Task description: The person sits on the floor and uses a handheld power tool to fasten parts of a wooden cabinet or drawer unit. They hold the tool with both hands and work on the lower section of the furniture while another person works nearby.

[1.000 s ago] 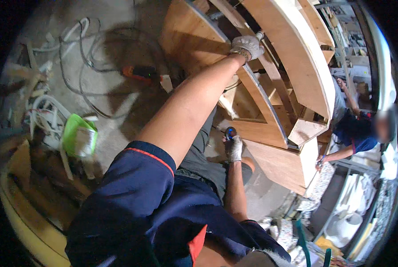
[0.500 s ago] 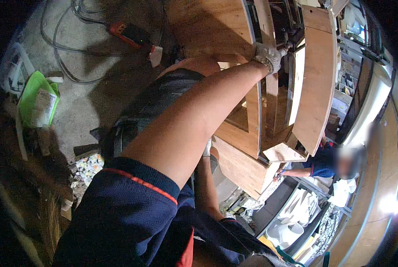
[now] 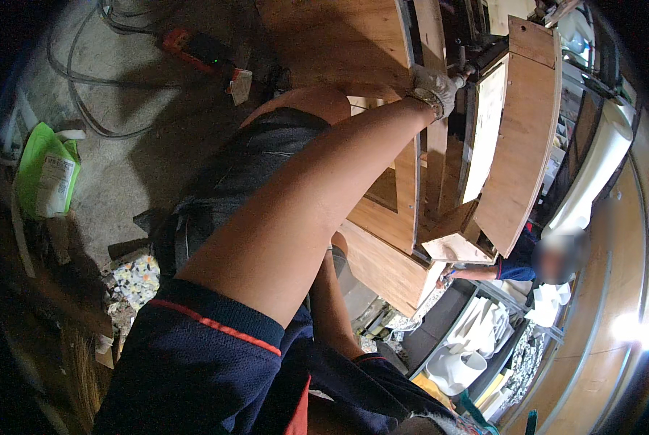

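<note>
My left hand (image 3: 435, 90), in a worn whitish glove, reaches far out to the upper right into a wooden frame. Its fingers are closed beside an upright wooden slat (image 3: 433, 51). A small metallic end (image 3: 462, 76) shows just past the fingers; its kind is too small to tell. Around the hand are a broad plywood panel (image 3: 339, 36) on the left and a curved plywood panel (image 3: 520, 138) on the right. My right forearm (image 3: 332, 304) runs up beneath my left arm, which hides the right hand, near a lower wooden panel (image 3: 386, 264).
On the concrete floor lie an orange-and-black device (image 3: 194, 51), looping cables (image 3: 78, 87) and a green bag (image 3: 45, 174). Straw bristles (image 3: 85, 362) stand at lower left. A co-worker's arm (image 3: 477, 272) reaches toward the frame's far side. White offcuts fill a grey bin (image 3: 440, 319).
The view has shifted slightly, so the floor items sit further left. My left hand stays at the slat. The right glove, partly seen before, is now hidden behind my left arm.
</note>
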The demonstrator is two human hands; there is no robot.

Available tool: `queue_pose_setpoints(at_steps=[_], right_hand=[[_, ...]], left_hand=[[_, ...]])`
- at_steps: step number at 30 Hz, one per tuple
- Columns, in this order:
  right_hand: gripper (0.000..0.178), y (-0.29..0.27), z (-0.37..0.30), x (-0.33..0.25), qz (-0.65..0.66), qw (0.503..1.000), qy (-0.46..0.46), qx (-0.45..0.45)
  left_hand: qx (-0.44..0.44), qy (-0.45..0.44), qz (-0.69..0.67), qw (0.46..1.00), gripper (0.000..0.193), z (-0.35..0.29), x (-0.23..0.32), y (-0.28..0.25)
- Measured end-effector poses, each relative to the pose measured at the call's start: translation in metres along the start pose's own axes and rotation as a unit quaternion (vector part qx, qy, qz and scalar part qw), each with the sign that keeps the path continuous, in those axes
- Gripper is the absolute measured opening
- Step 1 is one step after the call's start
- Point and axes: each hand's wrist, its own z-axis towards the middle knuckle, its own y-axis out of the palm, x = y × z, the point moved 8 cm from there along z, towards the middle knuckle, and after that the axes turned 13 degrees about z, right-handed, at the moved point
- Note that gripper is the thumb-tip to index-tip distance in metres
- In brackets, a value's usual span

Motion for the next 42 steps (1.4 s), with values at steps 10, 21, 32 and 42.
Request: queue_pose_setpoints(at_steps=[10,21,32,42], right_hand=[[0.048,0.036,0.004,-0.015,0.041,0.998,0.014,0.043],[0.050,-0.004,0.011,-0.004,-0.013,0.997,-0.005,0.082],[0.051,-0.002,0.004,-0.006,0.094,0.995,-0.013,0.038],[0.030,0.041,-0.004,-0.040,-0.675,0.735,-0.056,0.039]], left_hand=[[0.083,-0.022,-0.002,0.996,0.062,0.011,-0.017,-0.007],[0.069,0.003,-0.021,0.997,0.049,0.003,-0.016,-0.010],[0.040,0.010,-0.011,0.999,0.048,0.008,-0.009,-0.004],[0.027,-0.003,-0.006,1.000,0.045,0.012,-0.011,-0.003]])
